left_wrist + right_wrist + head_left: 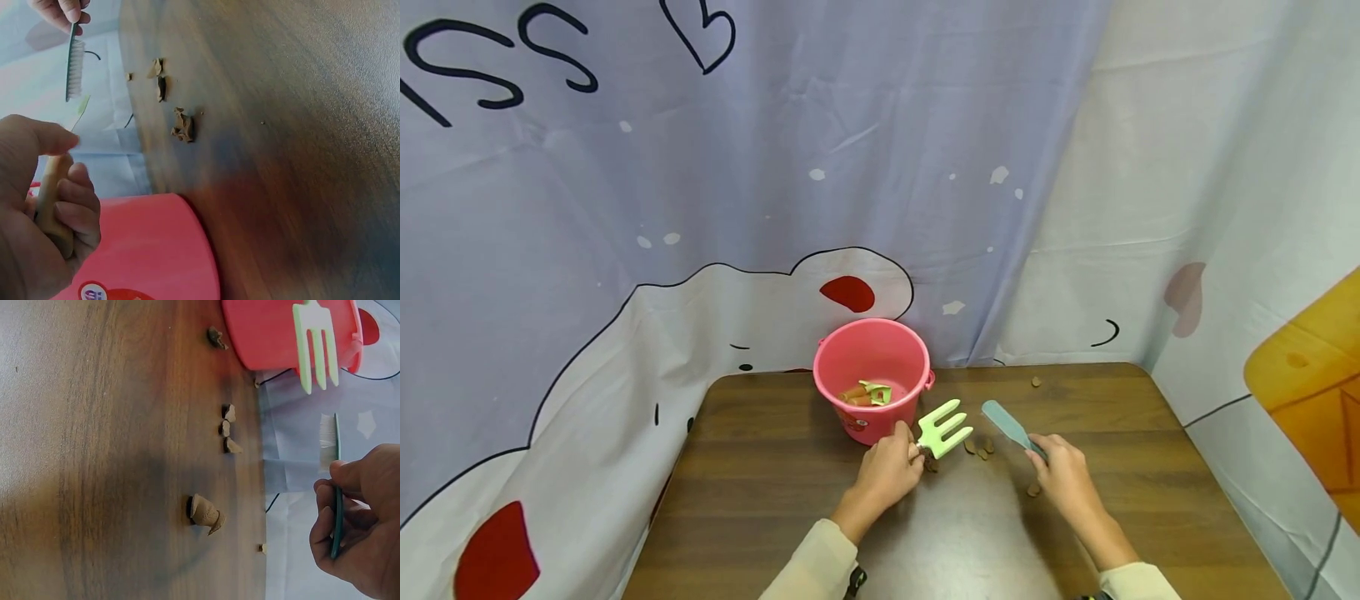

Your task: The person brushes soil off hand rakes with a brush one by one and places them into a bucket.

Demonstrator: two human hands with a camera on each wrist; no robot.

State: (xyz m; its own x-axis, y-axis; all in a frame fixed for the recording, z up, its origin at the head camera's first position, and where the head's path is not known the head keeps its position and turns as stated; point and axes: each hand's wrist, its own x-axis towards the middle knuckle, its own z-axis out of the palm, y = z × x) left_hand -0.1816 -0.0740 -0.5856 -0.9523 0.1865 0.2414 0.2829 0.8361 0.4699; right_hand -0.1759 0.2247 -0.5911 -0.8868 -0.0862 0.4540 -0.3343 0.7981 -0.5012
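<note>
My left hand grips the wooden handle of a small light-green garden fork, its tines pointing right, beside the pink bucket. In my right hand is a blue-green brush, its white bristles facing down in the right wrist view. Brush and fork are held above the table, their heads a short gap apart. Below them lie several brown, dry, curled scraps. Inside the bucket are a light-green piece and brown handle-like pieces.
The brown wooden table reaches back to a printed curtain. The bucket stands near its back edge. One small brown scrap lies close to that edge, and another lies beside my right hand.
</note>
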